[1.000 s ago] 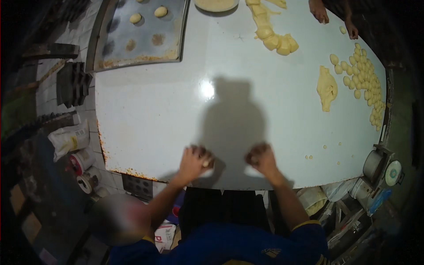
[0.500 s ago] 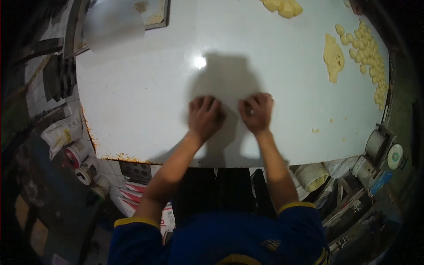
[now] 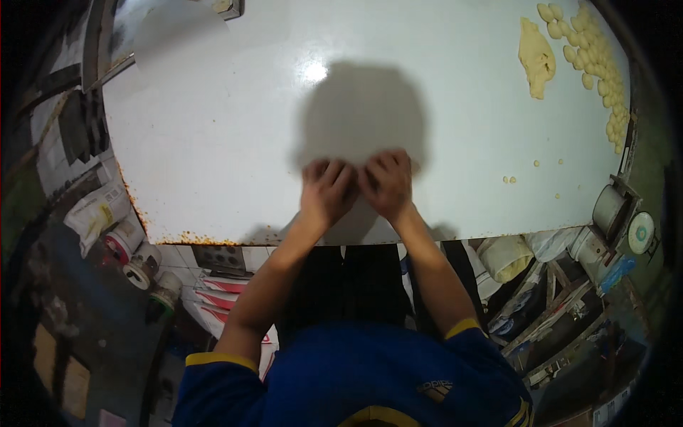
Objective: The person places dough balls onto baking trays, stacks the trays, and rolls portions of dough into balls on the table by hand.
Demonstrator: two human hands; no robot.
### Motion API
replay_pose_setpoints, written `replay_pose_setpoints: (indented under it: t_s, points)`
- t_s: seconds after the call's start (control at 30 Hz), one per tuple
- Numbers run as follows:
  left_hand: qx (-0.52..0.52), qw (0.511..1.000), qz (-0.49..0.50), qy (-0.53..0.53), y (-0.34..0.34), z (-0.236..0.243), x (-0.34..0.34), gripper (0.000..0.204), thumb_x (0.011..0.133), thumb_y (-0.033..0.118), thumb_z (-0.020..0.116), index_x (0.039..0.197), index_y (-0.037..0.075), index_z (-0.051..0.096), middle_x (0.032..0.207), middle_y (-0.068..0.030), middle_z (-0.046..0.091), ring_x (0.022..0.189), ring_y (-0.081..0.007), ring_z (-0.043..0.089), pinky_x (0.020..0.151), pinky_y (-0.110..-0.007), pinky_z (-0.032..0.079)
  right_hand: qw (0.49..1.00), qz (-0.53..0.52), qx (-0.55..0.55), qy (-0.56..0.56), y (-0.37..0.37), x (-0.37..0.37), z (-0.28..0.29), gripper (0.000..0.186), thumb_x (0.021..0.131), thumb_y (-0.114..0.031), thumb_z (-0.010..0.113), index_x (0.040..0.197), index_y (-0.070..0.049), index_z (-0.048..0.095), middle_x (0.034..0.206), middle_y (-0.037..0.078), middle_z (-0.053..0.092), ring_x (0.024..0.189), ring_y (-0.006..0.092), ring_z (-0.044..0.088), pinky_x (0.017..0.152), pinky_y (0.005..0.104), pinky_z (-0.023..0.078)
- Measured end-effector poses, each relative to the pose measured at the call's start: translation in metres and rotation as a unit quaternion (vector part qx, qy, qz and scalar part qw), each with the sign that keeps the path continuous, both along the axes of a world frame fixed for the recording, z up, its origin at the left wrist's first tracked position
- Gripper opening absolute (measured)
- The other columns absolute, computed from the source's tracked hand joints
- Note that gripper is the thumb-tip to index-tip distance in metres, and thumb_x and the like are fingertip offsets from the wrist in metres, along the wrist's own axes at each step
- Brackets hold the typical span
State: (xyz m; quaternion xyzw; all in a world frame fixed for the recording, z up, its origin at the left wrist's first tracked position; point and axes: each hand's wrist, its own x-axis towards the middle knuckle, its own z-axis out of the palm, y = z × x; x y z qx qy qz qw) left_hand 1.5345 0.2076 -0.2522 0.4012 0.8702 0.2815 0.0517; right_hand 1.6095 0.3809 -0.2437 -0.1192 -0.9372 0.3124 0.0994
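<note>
Left hand [image 3: 327, 191] and right hand [image 3: 386, 183] curl over tabletop [image 3: 213, 171], palms hidden

Two hands [image 3: 329, 191] [image 3: 386, 183], one table [image 3: 213, 142], one flat dough piece [image 3: 535, 60], five dough crumbs [image 3: 536, 164], dozens of dough balls [image 3: 594, 60]

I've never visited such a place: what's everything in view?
table: one, white, centre
dough balls: many, pale yellow, table's upper right
flat dough piece: one, pale yellow, left of the balls
dough bits: five, yellowish, table's right side
metal tray: one, grey, upper left
yellow-marked sack: one, white, left
metal pot: one, grey, right
other clutter: uncounted, mixed, around table
sleeves: two, blue with yellow trim, bottom
left hand: one, bare, near centre
right hand: one, bare, beside it
</note>
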Motion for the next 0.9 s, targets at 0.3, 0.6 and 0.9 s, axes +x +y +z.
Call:
replay_pose_setpoints:
  t_s: [0.3, 0.6, 0.9]
  points:
    - [-0.015, 0.999, 0.035, 0.012, 0.047, 0.002, -0.055, 0.025, 0.083, 0.022, 0.081, 0.106, 0.016, 0.072, 0.109, -0.0062, 0.068, 0.105, -0.0356, 0.061, 0.088, -0.05, 0.049, 0.998, -0.039, 0.031, 0.041, 0.025, -0.065, -0.003, 0.012, 0.089, -0.016, 0.083, 0.088, -0.012, 0.071, 0.096, 0.004, 0.068, 0.099, 0.0349, 0.061, 0.089, 0.0474, 0.049]
    - [-0.04, 0.996, 0.052, 0.055, 0.019, 0.002, -0.088, 0.028, 0.081, 0.026, 0.085, 0.102, 0.015, 0.07, 0.108, -0.008, 0.066, 0.108, -0.0349, 0.06, 0.088, -0.052, 0.048, 0.995, -0.01, 0.103, 0.001, 0.071, -0.041, -0.004, 0.016, 0.089, -0.022, 0.084, 0.084, -0.015, 0.07, 0.096, 0.003, 0.067, 0.101, 0.0303, 0.062, 0.086, 0.0464, 0.049]
    - [-0.073, 0.997, -0.003, 0.031, -0.022, -0.003, -0.073, 0.028, 0.078, 0.024, 0.085, 0.101, 0.018, 0.072, 0.106, -0.0029, 0.066, 0.098, -0.0303, 0.059, 0.082, -0.047, 0.047, 0.99, 0.046, 0.123, -0.057, 0.083, 0.014, -0.016, 0.02, 0.082, -0.016, 0.089, 0.077, -0.018, 0.07, 0.085, -0.001, 0.065, 0.092, 0.0274, 0.063, 0.085, 0.0451, 0.051]
